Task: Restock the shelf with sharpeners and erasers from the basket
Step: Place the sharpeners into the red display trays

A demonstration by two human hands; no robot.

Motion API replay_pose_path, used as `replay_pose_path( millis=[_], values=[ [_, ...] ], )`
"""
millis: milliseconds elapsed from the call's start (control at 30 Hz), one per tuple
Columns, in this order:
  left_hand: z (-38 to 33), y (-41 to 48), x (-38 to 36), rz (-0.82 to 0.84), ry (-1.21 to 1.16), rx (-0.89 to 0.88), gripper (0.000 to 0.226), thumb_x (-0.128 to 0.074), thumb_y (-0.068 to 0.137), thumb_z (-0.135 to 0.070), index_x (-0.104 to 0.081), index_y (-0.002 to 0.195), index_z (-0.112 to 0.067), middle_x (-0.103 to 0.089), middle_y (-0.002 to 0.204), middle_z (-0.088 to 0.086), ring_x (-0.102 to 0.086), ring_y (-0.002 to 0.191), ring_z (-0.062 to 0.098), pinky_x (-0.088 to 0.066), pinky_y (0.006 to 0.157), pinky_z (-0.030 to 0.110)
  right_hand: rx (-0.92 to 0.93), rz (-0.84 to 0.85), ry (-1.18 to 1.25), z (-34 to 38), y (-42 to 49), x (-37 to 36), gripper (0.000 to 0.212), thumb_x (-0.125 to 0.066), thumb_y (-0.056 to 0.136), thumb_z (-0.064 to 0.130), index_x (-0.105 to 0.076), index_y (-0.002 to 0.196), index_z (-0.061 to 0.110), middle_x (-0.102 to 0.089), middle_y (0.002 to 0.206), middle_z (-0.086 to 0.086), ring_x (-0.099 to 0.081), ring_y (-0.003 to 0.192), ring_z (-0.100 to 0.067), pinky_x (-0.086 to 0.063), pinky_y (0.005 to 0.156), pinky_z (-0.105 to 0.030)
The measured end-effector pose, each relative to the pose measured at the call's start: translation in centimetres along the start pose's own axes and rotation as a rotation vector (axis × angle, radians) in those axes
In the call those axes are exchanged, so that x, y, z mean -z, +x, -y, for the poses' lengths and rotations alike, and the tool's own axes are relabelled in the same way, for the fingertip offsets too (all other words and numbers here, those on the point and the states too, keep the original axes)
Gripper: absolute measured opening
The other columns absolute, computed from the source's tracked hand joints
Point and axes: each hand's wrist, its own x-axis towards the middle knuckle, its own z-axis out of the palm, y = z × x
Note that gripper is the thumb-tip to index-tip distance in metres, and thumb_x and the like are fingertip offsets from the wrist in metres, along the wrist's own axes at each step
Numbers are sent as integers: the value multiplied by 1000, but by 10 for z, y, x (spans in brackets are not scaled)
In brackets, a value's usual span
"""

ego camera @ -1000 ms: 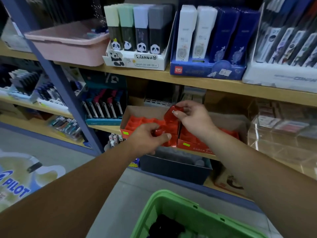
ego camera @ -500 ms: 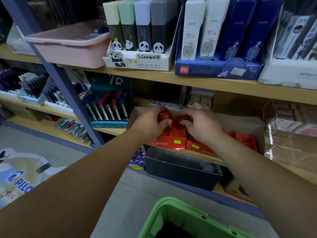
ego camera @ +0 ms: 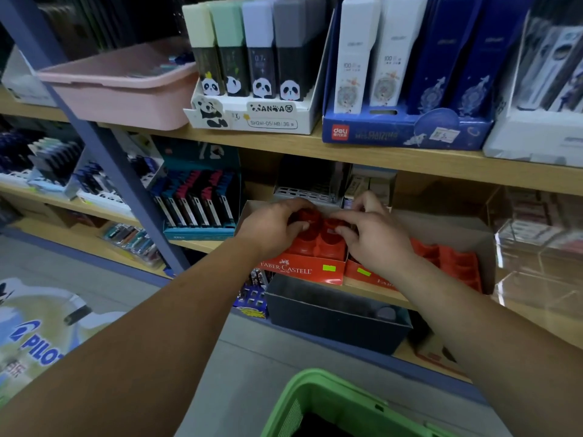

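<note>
Two red Faber-Castell display boxes sit side by side on the middle shelf, the left box [ego camera: 303,270] and the right box [ego camera: 448,257], each with rows of red sharpeners. My left hand [ego camera: 271,228] pinches a red sharpener [ego camera: 307,216] at the back of the left box. My right hand [ego camera: 372,231] pinches a second red sharpener [ego camera: 335,223] beside it. Both sharpeners sit low among the rows in the box. The green basket [ego camera: 318,392] shows at the bottom edge, with something dark inside.
A wooden shelf board [ego camera: 378,159] hangs just above my hands, carrying a pink tub [ego camera: 116,89], a panda pencil box [ego camera: 255,115] and a blue Deli box [ego camera: 403,130]. A dark bin [ego camera: 331,313] stands below. A blue upright [ego camera: 104,146] runs at left. Clear acrylic cases [ego camera: 542,234] at right.
Both hands moved from the front of the left box toward its back and lowered the red sharpeners into the rows. The view shifted closer to the shelf.
</note>
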Motion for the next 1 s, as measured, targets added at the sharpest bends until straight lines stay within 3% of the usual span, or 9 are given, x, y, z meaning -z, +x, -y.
replay_pose_path(
  millis=[100,233,333,400,533,600,733,867,1000],
  values=[
    [2,0,-4,-1,19,-5,41,-56,102,-44,-47,141,-50,-60,140,-9,-61,118,19,-55,90,36,-55,-73,86,-3,-6,-1,45,-73,95,41,-61,136,28,-52,122,7,-60,106,-18,-58,82,-42],
    [1,-6,0,-62,0,65,52,-64,98,-41,-40,144,-40,-60,135,-3,-63,113,21,-57,87,37,-214,-91,397,-3,-6,2,34,-80,88,40,-61,114,28,-61,102,9,-62,94,-12,-59,83,-41],
    [-6,-10,13,-177,-215,96,44,-63,96,-30,-43,135,-32,-63,122,-2,-65,99,18,-58,83,36,-228,-9,439,-3,-7,9,31,-82,87,36,-60,108,28,-61,100,9,-62,96,-12,-58,87,-41],
    [-13,-14,21,-117,-429,138,46,-62,94,-22,-44,133,-35,-63,124,-2,-65,100,14,-60,88,38,-271,88,384,-1,-11,14,35,-84,85,40,-59,106,27,-62,99,9,-62,94,-12,-58,86,-40],
    [-33,-27,26,2,-660,112,77,-82,86,-17,-38,148,-32,-61,122,-17,-67,110,10,-57,92,31,-272,197,378,0,-28,19,30,-84,85,36,-62,105,31,-67,101,8,-66,96,-11,-60,88,-41],
    [-46,-34,27,-17,-748,148,68,-88,81,-18,-49,136,-24,-69,114,-11,-70,103,9,-57,87,28,-243,209,418,0,-33,25,29,-83,87,29,-63,107,31,-67,106,9,-66,103,-10,-58,94,-38],
    [-62,-42,17,97,-887,140,38,-86,83,-17,-70,117,-20,-79,105,1,-76,97,19,-61,87,40,-291,156,614,-3,-31,62,27,-79,91,21,-62,109,32,-71,106,4,-69,102,-14,-58,96,-40],
    [-91,-39,7,121,-948,52,38,-77,91,-10,-68,127,-18,-76,110,7,-76,98,20,-63,76,33,-326,316,870,-2,-30,90,31,-76,95,26,-64,124,26,-77,110,-5,-77,97,-21,-64,85,-39],
    [-111,-27,-2,23,-996,69,39,-77,89,-2,-61,124,-9,-74,106,8,-74,90,12,-59,74,21,-423,277,1028,-13,-27,79,33,-71,99,25,-68,128,10,-75,119,-14,-76,103,-27,-64,89,-43]
  ],
)
